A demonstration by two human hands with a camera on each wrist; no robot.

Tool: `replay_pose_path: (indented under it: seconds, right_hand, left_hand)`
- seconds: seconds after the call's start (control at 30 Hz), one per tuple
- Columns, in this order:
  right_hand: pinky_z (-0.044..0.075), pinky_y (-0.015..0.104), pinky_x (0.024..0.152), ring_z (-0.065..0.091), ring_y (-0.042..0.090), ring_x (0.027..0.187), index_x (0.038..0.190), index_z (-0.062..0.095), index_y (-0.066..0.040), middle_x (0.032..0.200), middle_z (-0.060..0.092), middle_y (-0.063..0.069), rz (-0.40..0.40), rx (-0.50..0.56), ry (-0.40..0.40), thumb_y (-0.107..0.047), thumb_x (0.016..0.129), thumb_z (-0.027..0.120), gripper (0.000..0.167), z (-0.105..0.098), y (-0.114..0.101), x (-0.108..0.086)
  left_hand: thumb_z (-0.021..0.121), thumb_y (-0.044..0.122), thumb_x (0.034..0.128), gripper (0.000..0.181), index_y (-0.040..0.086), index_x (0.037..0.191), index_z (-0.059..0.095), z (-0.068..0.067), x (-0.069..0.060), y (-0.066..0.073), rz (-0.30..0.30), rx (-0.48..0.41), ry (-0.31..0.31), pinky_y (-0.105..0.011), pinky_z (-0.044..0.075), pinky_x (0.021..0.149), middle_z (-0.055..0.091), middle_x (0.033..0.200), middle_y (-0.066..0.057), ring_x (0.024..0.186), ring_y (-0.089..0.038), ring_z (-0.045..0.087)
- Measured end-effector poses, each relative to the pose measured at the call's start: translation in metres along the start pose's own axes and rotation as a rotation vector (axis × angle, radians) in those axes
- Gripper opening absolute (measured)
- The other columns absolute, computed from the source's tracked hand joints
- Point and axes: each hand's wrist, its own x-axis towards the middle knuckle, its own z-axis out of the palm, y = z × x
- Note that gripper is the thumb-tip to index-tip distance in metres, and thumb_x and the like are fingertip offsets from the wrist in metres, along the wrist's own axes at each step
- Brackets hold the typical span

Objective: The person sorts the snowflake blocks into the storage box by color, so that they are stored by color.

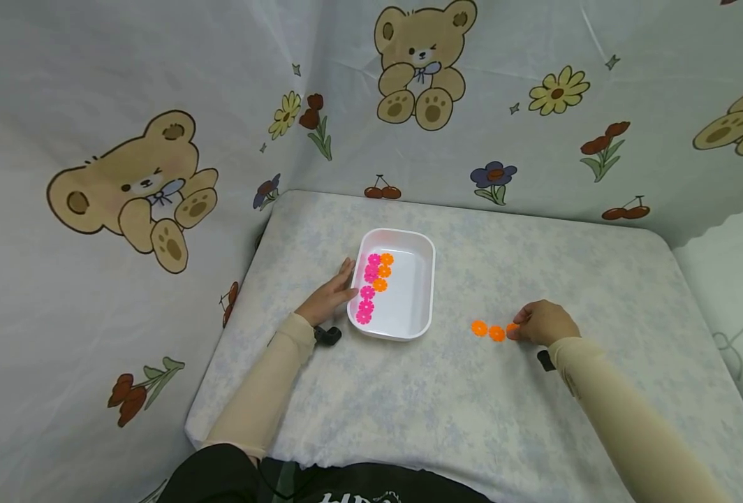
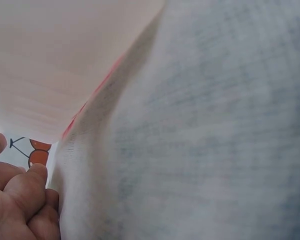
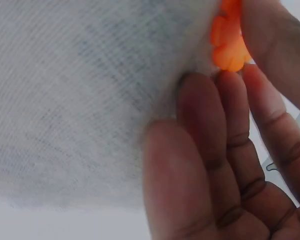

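Note:
A white tray (image 1: 406, 307) holds several pink flower-shaped pieces (image 1: 365, 306) along its left side, with 3 orange ones (image 1: 380, 285) beside them. My left hand (image 1: 326, 300) rests against the tray's left wall, fingers extended and thumb at the rim. To the right of the tray, my right hand (image 1: 546, 323) pinches an orange flower-shaped piece (image 3: 229, 42) between thumb and fingers, at the table surface. Two more orange flower pieces (image 1: 480, 327) lie just left of that hand. In the left wrist view, part of the left hand (image 2: 22, 200) shows at the lower left.
A pale patterned cloth (image 1: 472, 412) covers the table. Hanging fabric printed with bears and flowers (image 1: 346, 154) stands behind and at the left. The person's dark clothing (image 1: 340, 482) is at the table's near edge.

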Motion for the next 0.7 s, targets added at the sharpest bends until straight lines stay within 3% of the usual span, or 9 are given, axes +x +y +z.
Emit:
replay_pose_path:
  seconds: [0.1,0.23,0.47,0.7]
  right_hand:
    - [0.052,0.044,0.077,0.065,0.028,0.089,0.103,0.075,-0.007,0.101,0.074,0.013,-0.008,-0.027,0.020,-0.034,0.083,0.088,0.036,0.001,-0.003,0.000]
    - [0.052,0.044,0.080,0.063,0.027,0.090,0.103,0.075,-0.007,0.100,0.074,0.011,-0.013,-0.006,-0.018,-0.037,0.085,0.087,0.037,-0.003,0.000,0.004]
    - [0.049,0.039,0.087,0.064,0.021,0.095,0.124,0.073,-0.010,0.102,0.074,0.001,0.026,0.173,-0.138,-0.046,0.093,0.077,0.048,-0.015,0.000,0.017]
    - [0.057,0.040,0.093,0.075,0.014,0.094,0.133,0.069,-0.008,0.104,0.080,-0.002,0.042,0.337,-0.212,-0.041,0.093,0.079,0.052,-0.015,-0.028,0.029]
  left_hand:
    - [0.049,0.039,0.1091,0.073,0.033,0.169,0.007,-0.001,-0.001,0.001,0.002,0.004,0.003,-0.050,0.011,0.133,-0.009,0.175,0.017,0.164,-0.015,0.005]
    - [0.050,0.040,0.1087,0.074,0.034,0.168,0.007,-0.002,-0.001,-0.001,0.010,-0.002,0.004,-0.049,0.011,0.133,-0.009,0.175,0.018,0.164,-0.015,0.005]
    - [0.050,0.042,0.1083,0.074,0.034,0.168,0.008,-0.001,-0.001,-0.004,0.024,0.007,0.000,-0.048,0.012,0.133,-0.008,0.175,0.018,0.163,-0.014,0.004]
    - [0.051,0.040,0.1079,0.074,0.034,0.168,0.009,0.001,-0.002,-0.002,0.026,0.004,0.016,-0.048,0.014,0.133,-0.008,0.175,0.017,0.163,-0.014,0.005]
